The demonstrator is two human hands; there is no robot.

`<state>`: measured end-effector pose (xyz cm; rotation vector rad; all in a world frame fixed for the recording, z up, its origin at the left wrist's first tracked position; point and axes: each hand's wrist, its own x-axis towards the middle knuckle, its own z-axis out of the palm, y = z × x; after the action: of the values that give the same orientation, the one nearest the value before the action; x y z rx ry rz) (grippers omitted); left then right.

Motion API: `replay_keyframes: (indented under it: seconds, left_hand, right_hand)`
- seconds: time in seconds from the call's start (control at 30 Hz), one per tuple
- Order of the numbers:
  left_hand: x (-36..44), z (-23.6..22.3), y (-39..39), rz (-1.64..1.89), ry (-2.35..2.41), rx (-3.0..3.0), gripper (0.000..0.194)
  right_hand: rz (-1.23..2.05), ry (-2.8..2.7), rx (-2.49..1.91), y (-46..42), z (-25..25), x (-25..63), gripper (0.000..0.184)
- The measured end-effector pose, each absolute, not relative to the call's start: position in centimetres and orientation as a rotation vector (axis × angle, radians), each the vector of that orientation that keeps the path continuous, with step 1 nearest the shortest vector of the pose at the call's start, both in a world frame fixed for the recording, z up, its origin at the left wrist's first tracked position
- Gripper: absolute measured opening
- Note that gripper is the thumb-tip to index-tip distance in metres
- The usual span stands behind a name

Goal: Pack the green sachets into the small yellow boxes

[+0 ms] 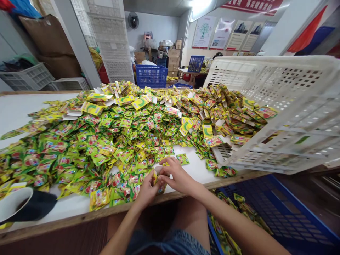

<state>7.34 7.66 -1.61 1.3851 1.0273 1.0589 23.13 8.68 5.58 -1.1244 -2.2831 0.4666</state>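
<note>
Both hands meet at the table's front edge over a small yellow cardboard box (pixel 155 177), mostly hidden by fingers, with a white flap showing at its top. My left hand (pixel 146 189) is closed around the box's left side. On the other side, my right hand (pixel 176 175) has its thumb and fingers closed on the box; its index finger stretches towards nearby packets. Green foil packets with red fruit pictures form a wide heap (pixel 127 141) just beyond and left of my hands. One loose green packet (pixel 182 159) lies behind my right hand.
Yellow open-ended boxes (pixel 141 102) lie on the heap's far side. A white plastic crate (pixel 297 131) lies tipped at right, spilling boxes. A blue crate (pixel 287 212) with filled boxes stands below the edge. At left front sits a dark cup-like container (pixel 37 205).
</note>
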Motion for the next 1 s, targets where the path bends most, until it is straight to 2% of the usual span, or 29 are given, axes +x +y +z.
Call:
replay_keyframes:
  seconds: [0.1, 0.3, 0.37, 0.43, 0.57, 0.77, 0.93, 1.0]
  left_hand:
    - [7.4, -1.3, 7.8, 1.094, 0.962, 1.359, 0.035]
    - [7.7, -1.0, 7.4, 1.157, 0.899, 1.265, 0.038]
    - [7.7, -1.0, 7.2, 1.188, 0.894, 1.203, 0.044]
    - [7.8, -1.1, 7.0, 1.237, 0.873, 1.135, 0.047]
    - [7.8, -1.3, 7.0, 1.225, 0.855, 1.158, 0.036]
    - [7.4, -1.5, 7.4, 1.228, 1.080, 1.382, 0.010]
    - [7.4, -1.4, 7.1, 1.274, 1.085, 1.420, 0.012]
    - [7.6, -1.5, 7.0, 1.326, 1.051, 1.325, 0.022]
  right_hand:
    - [0.432, -2.267, -1.148, 8.3, 5.0, 23.2, 0.005]
    - [0.491, -2.316, -1.145, 8.2, 3.8, 22.9, 0.016]
    - [0.576, -2.186, -1.132, 8.0, 3.2, 23.0, 0.011]
    - [0.684, -1.947, -1.133, 7.6, 2.4, 23.3, 0.013]
    - [0.809, -1.670, -1.135, 6.8, 0.7, 23.6, 0.015]
    - [0.800, -1.759, -1.084, 7.7, 0.5, 23.1, 0.014]
    - [0.809, -1.816, -1.041, 8.9, 1.3, 23.1, 0.011]
    - [0.820, -1.856, -1.052, 9.0, 1.3, 23.3, 0.011]
